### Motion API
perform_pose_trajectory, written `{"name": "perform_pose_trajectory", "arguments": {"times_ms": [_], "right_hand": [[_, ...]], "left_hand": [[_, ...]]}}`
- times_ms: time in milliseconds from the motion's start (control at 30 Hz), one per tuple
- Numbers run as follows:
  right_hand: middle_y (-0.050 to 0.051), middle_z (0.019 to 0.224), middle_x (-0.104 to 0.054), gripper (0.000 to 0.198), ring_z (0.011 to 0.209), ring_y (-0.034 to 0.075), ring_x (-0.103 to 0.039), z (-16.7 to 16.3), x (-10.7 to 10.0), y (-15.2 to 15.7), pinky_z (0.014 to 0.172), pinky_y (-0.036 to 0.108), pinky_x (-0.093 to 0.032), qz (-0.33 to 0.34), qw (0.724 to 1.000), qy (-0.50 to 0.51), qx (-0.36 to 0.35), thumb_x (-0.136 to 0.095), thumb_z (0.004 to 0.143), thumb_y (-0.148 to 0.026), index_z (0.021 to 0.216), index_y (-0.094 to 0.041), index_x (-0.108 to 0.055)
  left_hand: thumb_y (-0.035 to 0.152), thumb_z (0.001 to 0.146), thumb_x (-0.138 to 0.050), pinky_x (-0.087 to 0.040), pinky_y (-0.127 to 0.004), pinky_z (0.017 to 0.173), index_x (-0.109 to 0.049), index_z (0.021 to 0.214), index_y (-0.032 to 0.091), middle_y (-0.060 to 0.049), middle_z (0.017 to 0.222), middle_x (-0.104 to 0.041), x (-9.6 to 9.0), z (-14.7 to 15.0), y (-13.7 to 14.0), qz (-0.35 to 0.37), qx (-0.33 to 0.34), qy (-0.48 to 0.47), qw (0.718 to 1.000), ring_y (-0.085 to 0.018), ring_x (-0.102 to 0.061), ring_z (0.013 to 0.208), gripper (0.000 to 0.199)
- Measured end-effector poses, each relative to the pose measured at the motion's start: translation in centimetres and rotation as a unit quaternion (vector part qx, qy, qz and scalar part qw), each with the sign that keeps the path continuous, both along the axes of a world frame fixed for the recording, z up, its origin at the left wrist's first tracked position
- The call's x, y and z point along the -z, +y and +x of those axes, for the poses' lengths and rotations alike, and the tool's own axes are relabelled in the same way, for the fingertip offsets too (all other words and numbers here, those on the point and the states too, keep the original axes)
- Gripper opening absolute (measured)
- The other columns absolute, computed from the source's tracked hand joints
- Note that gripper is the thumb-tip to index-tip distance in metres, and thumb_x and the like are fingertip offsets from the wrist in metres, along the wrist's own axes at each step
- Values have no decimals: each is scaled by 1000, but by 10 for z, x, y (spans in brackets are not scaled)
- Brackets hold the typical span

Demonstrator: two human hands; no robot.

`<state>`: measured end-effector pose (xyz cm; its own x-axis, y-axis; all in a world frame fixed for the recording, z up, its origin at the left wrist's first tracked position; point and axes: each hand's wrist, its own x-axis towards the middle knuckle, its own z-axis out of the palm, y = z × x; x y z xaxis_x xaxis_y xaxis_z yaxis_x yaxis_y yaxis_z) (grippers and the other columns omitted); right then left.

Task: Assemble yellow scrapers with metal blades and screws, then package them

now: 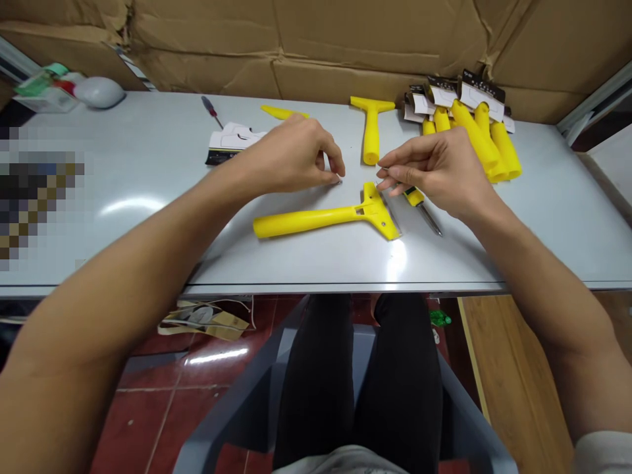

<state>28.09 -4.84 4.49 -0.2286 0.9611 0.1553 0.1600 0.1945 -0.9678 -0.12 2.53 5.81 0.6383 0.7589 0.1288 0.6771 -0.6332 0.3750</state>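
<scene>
A yellow scraper [316, 218] lies on the table between my hands, its handle to the left and its head to the right. A thin blade [392, 214] runs along the head's right edge, and one screw [384, 224] shows in the head. Above the handle, my left hand [301, 158] is closed in a pinch on a tiny shiny metal piece [340, 182] that looks like a screw. My right hand [432, 168] pinches something small and thin beside the scraper's head; its kind is unclear. Partly beneath that hand lies a yellow-and-black screwdriver [428, 217].
Another yellow scraper body [371, 131] lies behind. Several packaged yellow scrapers [474, 135] are piled at the back right. At the back left are a printed card [230, 141], a small screwdriver [212, 110], a yellow piece [281, 112] and a white mouse-like object [99, 92]. Cardboard [320, 39] lines the back.
</scene>
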Motion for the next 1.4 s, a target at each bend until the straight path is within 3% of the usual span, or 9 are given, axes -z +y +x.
{"name": "perform_pose_trajectory", "arguments": {"times_ms": [133,233,400,600,700,867,1067,1233,1400], "right_hand": [[5,92,-89,25,91,30,-90,2,-2,4,83,50,-82,5,1000,-20,2,-111,88,-43,88,-31,-90],[6,90,-88,30,87,27,-87,4,-2,8,75,44,-78,3,999,-41,-12,-111,87,-46,88,-28,-87],[7,98,-88,29,97,28,-83,11,2,14,93,47,-76,36,993,-104,-39,-113,83,-40,87,-26,-88],[8,115,-89,15,117,32,-81,19,9,22,98,49,-72,105,984,-143,-28,-105,85,-36,90,-30,-92],[8,113,-89,14,112,31,-81,19,13,24,98,49,-71,113,984,-135,-24,-104,86,-36,90,-29,-93],[7,102,-88,23,91,26,-78,13,11,21,95,50,-74,123,987,-105,-7,-106,88,-45,87,-29,-89],[7,101,-87,34,94,30,-80,7,3,16,91,53,-73,176,979,-89,46,-106,87,-58,83,-32,-85],[5,105,-90,23,93,28,-80,5,6,15,82,49,-68,192,973,-103,79,-105,86,-47,82,-34,-86],[6,100,-87,16,90,27,-78,1,8,12,76,46,-66,240,954,-130,123,-100,87,-32,81,-32,-85]], "left_hand": [[66,97,-78,-58,-43,92,-94,92,35,-4,88,-87,-13,0,-13,-3,0,-5,1000,-28,-78,86,35],[74,94,-80,-52,-39,84,-91,93,29,-4,89,-85,-25,4,-30,-55,35,110,992,-25,-75,82,46],[58,101,-75,-43,-35,80,-84,98,22,-4,92,-82,-28,19,-52,-55,47,207,976,-22,-68,79,37],[41,105,-76,-44,-39,88,-89,104,23,-4,96,-84,-28,25,-60,-1,3,158,987,-24,-67,90,22],[44,102,-78,-45,-40,90,-91,105,24,-4,101,-86,-28,26,-58,17,-19,141,990,-26,-71,95,24],[46,99,-75,-42,-37,79,-85,97,25,-5,93,-84,-17,22,-51,101,1,92,991,-27,-74,89,24],[38,103,-70,-39,-42,73,-86,107,31,-8,101,-86,-2,24,-52,203,1,72,976,-31,-76,97,18],[32,105,-72,-39,-42,77,-85,116,23,-12,112,-85,2,30,-54,226,-28,124,966,-33,-75,102,19],[29,107,-71,-49,-41,84,-84,114,22,-11,110,-83,7,28,-53,250,-1,84,965,-33,-77,111,16]]}}
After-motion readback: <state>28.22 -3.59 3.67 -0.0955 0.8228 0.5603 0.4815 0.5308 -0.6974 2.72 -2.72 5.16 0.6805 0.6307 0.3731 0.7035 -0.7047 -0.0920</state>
